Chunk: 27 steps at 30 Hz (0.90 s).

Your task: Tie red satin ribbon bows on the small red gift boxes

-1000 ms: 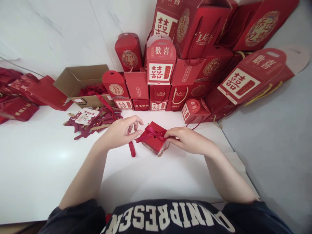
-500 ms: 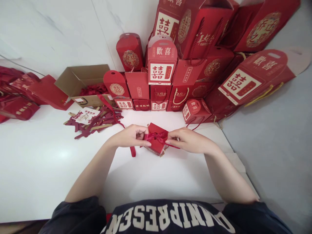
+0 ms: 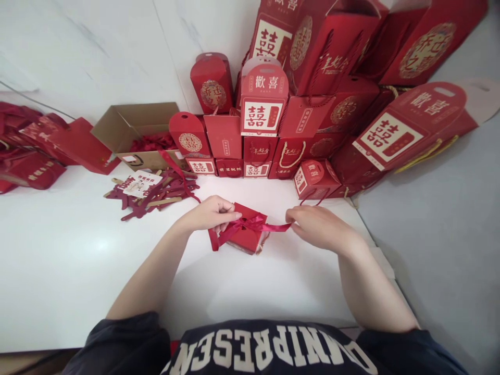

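A small red box (image 3: 247,240) lies on the white table in front of me, with a twisted cord at its right edge. Across its top runs a shiny red ribbon (image 3: 255,224), looped into a bow at the middle. My left hand (image 3: 214,213) is closed in a pinch on the ribbon at the box's left side, and a ribbon end hangs below it. To the right of the box, my right hand (image 3: 312,224) pinches the other ribbon end, which is stretched out flat from the bow.
Stacked red gift boxes (image 3: 260,114) stand along the wall. An open cardboard box (image 3: 156,159) holds red ribbon, with a strip trailing out toward my left hand. Before it lies a pile of dark red pieces (image 3: 156,195). More red bags (image 3: 39,169) sit at the far left.
My right hand has moved right, away from the box, drawing the ribbon end out. My left hand has shifted slightly left, and the box has turned a little.
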{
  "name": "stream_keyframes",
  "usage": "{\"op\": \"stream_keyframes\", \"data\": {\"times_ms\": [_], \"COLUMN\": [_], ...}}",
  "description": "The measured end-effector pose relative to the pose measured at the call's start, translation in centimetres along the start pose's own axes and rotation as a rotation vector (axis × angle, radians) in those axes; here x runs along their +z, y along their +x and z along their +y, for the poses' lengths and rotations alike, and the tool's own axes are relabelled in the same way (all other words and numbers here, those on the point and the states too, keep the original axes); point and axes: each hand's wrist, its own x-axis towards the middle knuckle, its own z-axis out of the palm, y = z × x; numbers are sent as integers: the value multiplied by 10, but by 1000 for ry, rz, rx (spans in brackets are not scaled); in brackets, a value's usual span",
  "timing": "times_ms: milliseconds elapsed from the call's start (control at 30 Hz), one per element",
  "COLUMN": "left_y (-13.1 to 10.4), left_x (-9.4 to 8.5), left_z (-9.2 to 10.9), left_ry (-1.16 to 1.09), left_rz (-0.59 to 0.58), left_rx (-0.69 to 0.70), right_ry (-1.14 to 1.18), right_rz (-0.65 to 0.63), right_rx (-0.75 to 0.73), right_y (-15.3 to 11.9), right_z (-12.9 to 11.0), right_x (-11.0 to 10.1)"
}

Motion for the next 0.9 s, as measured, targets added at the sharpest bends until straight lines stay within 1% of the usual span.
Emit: {"op": "stream_keyframes", "data": {"times_ms": [33, 67, 100, 167, 233, 267, 333, 433, 500, 567, 767, 900], "left_y": [0, 1, 1, 2, 3, 3, 3, 4, 5, 5, 4, 2], "left_x": [1, 2, 3, 5, 6, 6, 7, 8, 10, 11, 12, 11], "left_z": [0, 0, 0, -1, -1, -1, 0, 1, -1, -3, -7, -1], "left_ry": [-11, -23, -32, -40, -37, -32, -15, 35, 69, 84, 119, 209], "left_rz": [-6, -10, -11, -14, -14, -10, 8, 47, 71, 91, 95, 97], "left_rx": [-7, -13, -15, -7, 16, 31, 68, 126, 140, 135, 137, 128], "right_ry": [-55, -85, -88, -42, -18, -19, -52, -89, -74, -29, 122, 253], "right_rz": [95, 188, 267, 359, 333, 324, 328, 353, 332, 280, 86, -74], "right_rx": [35, 37, -4, -176, -445, -528, -583, -593, -604, -607, -604, -680], "right_y": [-5, -9, -12, -14, -12, -10, -4, 0, -4, -10, -24, -25], "right_z": [-5, -13, -22, -44, -65, -74, -87, -95, -94, -91, -81, -66], "right_x": [-3, -6, -8, -6, 5, 13, 31, 50, 52, 47, 24, 6]}}
